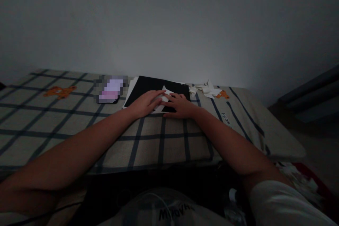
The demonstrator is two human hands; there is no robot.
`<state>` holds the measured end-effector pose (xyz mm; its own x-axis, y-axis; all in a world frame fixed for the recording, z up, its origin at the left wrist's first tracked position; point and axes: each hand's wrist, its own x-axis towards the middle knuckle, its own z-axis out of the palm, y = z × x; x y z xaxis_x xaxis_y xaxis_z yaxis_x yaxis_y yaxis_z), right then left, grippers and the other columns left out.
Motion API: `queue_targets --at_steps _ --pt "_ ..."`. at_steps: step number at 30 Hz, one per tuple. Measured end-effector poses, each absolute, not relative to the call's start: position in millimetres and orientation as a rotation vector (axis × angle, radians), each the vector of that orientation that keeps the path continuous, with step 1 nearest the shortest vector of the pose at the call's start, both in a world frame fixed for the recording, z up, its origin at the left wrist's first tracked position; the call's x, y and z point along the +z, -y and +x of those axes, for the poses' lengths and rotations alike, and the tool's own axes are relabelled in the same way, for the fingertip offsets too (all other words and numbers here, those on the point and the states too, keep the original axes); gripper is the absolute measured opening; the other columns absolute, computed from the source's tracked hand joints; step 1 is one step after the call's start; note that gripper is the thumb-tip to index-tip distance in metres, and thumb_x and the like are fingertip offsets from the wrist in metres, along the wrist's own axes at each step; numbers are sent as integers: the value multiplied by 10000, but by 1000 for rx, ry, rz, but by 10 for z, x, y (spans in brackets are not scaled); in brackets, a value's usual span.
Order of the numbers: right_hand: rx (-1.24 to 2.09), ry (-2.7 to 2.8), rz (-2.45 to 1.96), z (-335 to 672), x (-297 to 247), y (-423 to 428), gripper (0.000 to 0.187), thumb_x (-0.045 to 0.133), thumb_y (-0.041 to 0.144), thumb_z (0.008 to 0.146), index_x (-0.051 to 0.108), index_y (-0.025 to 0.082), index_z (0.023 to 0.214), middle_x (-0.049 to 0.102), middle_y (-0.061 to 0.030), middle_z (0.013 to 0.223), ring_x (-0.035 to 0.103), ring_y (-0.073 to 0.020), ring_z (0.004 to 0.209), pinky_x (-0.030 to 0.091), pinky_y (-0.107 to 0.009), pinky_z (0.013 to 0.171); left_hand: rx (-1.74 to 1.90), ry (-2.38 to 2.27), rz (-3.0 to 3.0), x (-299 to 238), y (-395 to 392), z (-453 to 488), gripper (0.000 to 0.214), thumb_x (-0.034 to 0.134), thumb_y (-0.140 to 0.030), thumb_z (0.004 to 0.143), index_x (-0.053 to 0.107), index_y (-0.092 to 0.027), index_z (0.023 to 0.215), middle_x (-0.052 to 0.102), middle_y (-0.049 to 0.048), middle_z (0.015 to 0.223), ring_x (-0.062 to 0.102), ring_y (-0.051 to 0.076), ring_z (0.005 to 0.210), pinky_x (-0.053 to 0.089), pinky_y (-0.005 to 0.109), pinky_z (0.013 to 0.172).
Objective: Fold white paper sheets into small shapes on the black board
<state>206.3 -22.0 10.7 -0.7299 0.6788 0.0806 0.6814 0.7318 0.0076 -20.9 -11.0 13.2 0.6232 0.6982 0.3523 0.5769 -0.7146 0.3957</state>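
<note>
A white piece of folded paper (166,93) lies on a black board (148,86) on the checked bed cover. My left hand (145,103) rests flat on the paper's left side, fingers stretched toward its middle. My right hand (180,105) presses on its right side, fingers stretched and close together, tips meeting those of the left hand. Most of the paper is hidden under both hands.
A checked bed cover (79,127) with orange bear prints spreads across the view. A phone with a lit, blurred screen (111,90) lies left of the board. Several folded white paper pieces (208,89) lie to the right. A pale wall stands behind.
</note>
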Motion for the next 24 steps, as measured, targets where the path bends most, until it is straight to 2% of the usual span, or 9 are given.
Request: queue_targets --at_steps 4,6,9,11,15,20,22,24 --pt "8 2821 -1116 2086 78 203 669 469 676 884 433 337 1459 242 -102 1611 281 -431 1416 281 -666 1055 706 -1021 2627 122 102 -224 571 306 -487 1008 409 -163 1467 520 122 1433 480 243 1310 353 397 1101" --pt "92 2757 -1090 2133 44 161 655 504 632 892 436 312 1459 310 -106 1584 286 -388 1433 278 -636 1087 701 -982 2650 132 107 -233 568 309 -486 1010 406 -165 1469 512 121 1442 473 239 1318 347 390 1108" --pt "286 2620 -943 2224 -8 63 530 527 460 939 473 268 1430 461 -101 1498 408 -262 1392 330 -507 1126 665 -912 2693 164 133 -233 540 315 -458 1017 394 -185 1476 498 109 1460 466 232 1330 345 382 1115" --pt "371 2531 -898 2269 -35 -2 442 553 342 929 554 222 1355 542 -109 1425 484 -230 1333 372 -459 1114 633 -866 2717 180 152 -218 519 326 -422 1019 380 -192 1481 490 105 1470 464 228 1337 350 381 1114" --pt "391 2410 -922 2297 -65 -81 304 556 175 883 679 197 1160 669 -87 1254 589 -208 1205 429 -426 1068 627 -774 2771 155 150 -179 483 364 -301 1007 381 -186 1476 484 104 1476 453 211 1353 349 371 1125" --pt "274 2289 -980 2317 -34 -102 210 543 208 901 734 191 986 738 -78 1022 667 -209 982 501 -395 933 593 -843 2836 107 99 -187 500 388 -188 968 404 -225 1466 502 78 1467 469 205 1346 370 371 1115" --pt "175 2246 -996 2313 5 -84 211 559 229 898 727 190 1017 725 -88 1007 651 -221 972 500 -402 915 553 -859 2852 112 95 -197 502 392 -193 966 405 -235 1467 492 69 1477 469 200 1347 378 365 1108" --pt "60 2221 -992 2290 47 -51 290 583 227 881 687 192 1149 684 -110 1124 605 -246 1079 468 -433 966 509 -849 2863 122 102 -200 495 386 -201 972 410 -240 1464 481 61 1488 466 190 1350 381 352 1103"
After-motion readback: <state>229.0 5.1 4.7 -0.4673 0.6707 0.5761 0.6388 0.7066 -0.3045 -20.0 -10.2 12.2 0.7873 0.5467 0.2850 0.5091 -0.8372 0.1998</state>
